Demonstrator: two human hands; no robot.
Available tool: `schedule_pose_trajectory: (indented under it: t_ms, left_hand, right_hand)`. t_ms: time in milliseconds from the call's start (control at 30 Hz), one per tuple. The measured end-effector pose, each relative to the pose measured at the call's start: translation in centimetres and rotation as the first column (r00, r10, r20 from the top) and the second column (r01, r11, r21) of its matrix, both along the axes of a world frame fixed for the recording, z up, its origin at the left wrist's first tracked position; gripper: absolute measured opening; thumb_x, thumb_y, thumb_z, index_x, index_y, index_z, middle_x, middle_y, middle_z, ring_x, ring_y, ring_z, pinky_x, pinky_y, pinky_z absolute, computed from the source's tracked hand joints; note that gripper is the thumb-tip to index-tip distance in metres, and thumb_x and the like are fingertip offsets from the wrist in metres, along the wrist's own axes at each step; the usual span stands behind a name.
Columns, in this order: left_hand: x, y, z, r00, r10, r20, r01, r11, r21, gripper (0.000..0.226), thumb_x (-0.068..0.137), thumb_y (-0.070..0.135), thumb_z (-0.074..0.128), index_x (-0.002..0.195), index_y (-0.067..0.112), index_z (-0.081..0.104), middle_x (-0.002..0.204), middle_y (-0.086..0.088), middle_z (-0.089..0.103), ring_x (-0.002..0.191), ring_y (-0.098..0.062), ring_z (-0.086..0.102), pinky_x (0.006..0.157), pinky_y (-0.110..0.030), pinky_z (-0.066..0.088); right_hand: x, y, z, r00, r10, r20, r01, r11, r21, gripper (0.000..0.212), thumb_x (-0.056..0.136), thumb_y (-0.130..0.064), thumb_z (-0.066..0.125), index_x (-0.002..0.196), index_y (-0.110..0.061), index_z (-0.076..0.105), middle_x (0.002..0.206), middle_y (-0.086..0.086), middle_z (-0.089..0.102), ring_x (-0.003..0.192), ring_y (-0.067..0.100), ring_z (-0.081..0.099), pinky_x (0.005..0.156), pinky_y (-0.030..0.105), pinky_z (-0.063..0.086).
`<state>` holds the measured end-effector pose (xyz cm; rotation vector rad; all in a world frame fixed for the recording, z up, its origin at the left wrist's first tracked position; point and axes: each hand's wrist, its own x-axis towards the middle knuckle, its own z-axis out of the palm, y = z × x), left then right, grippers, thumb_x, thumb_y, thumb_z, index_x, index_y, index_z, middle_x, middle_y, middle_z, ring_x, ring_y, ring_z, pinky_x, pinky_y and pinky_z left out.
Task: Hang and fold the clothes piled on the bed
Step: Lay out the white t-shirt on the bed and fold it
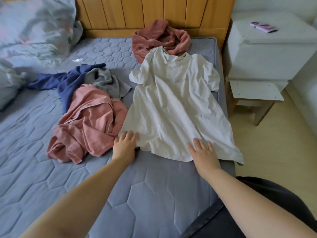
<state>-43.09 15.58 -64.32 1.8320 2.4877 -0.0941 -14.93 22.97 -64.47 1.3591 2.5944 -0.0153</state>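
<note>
A white T-shirt (175, 107) lies spread flat on the blue quilted mattress (154, 194), collar toward the headboard. My left hand (124, 146) rests with straight fingers at the shirt's lower left hem corner. My right hand (205, 155) lies flat on the lower hem, fingers spread. To the left sits a crumpled pink garment (85, 127), with a navy garment (68, 81) and a grey one (106, 81) behind it. A dusty-red garment (159, 38) is bunched by the headboard, just past the shirt's collar.
A wooden headboard (154, 12) closes the far end. A rumpled floral duvet (32, 30) fills the far left. Right of the bed stand a white nightstand (271, 54) with a pink phone (263, 27) and a small white-topped stool (253, 93). The shirt's right hem overhangs the mattress edge.
</note>
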Motion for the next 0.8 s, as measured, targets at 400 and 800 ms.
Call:
schedule_pose_trajectory:
  t_ms: [400,800]
  left_hand:
    - [-9.0,-1.1,4.7,0.905,-0.37,-0.21,0.406,0.898,0.166,0.027,0.047,0.026,0.085,0.061,0.018,0.064,0.062,0.001,0.06,0.058,-0.022,0.063,0.044,-0.028,0.05]
    - [6.1,2.3,3.9,0.864,-0.479,-0.156,0.39,0.833,-0.393,0.084,0.083,0.056,0.056,0.148,0.019,0.02,0.146,-0.005,0.034,0.13,-0.028,0.039,0.102,-0.047,0.034]
  right_hand:
    - [-2.4,1.0,3.8,0.948,0.129,-0.292,-0.105,0.99,0.099,0.027,0.076,0.01,0.045,0.095,-0.008,0.054,0.094,0.008,0.058,0.089,0.029,0.053,0.067,0.03,0.028]
    - [1.1,-0.6,-0.6,0.976,0.17,-0.135,-0.161,0.984,0.078,0.053,0.06,0.003,0.063,0.109,-0.015,0.057,0.104,0.004,0.053,0.096,0.026,0.053,0.079,0.03,0.037]
